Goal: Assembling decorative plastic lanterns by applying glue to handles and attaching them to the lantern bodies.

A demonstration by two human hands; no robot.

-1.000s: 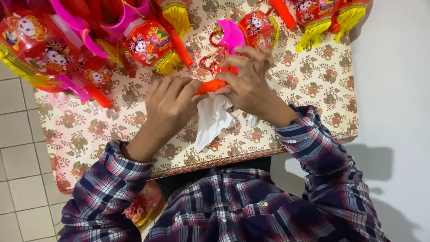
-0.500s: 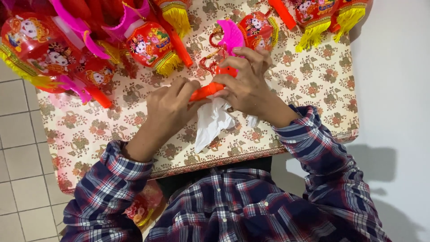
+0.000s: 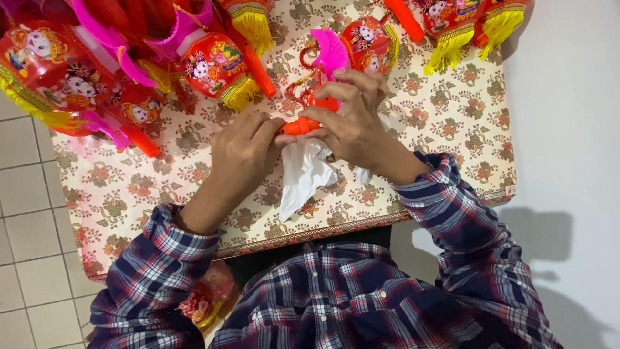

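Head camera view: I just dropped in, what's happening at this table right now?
A person in a plaid shirt works with both hands over a floral-patterned table. The left hand and right hand together grip an orange plastic handle of a toy lantern, with a pink fan-shaped piece at its far end. A white tissue hangs beneath the hands. Red lanterns with yellow tassels are piled along the table's far edge.

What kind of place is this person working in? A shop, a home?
Probably a home or small workshop where toy lanterns are put together. A small table with a flowered cloth stands on a tiled floor, and red lanterns with yellow tassels are heaped on it.
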